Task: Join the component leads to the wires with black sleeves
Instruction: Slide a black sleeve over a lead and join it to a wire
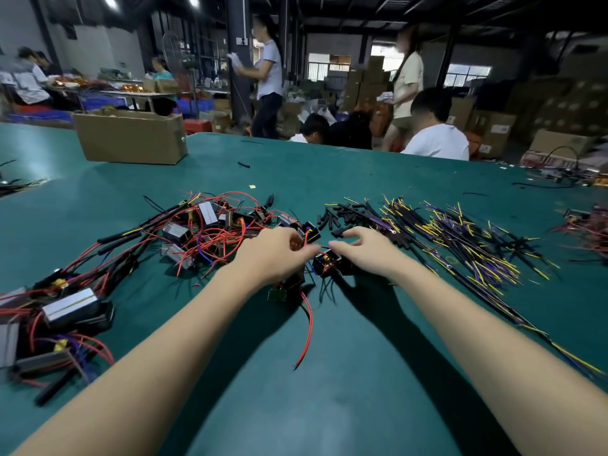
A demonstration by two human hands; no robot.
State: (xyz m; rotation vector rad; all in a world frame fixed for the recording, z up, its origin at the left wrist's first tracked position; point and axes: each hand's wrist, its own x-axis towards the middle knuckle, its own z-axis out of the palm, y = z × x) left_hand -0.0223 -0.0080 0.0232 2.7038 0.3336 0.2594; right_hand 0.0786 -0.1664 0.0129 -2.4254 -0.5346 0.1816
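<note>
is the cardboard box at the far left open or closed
Open: the cardboard box has its top flaps raised, though its contents are not visible.

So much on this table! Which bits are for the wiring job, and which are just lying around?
For the job:
component between both hands
pile of components
loose black sleeves
yellow and purple wires

Lying about:
cardboard box
yellow scrap

Two bare forearms reach in from the bottom edge, without sleeves, gloves, watch or rings; left hand (274, 250) and right hand (365, 246) uncovered.
</note>
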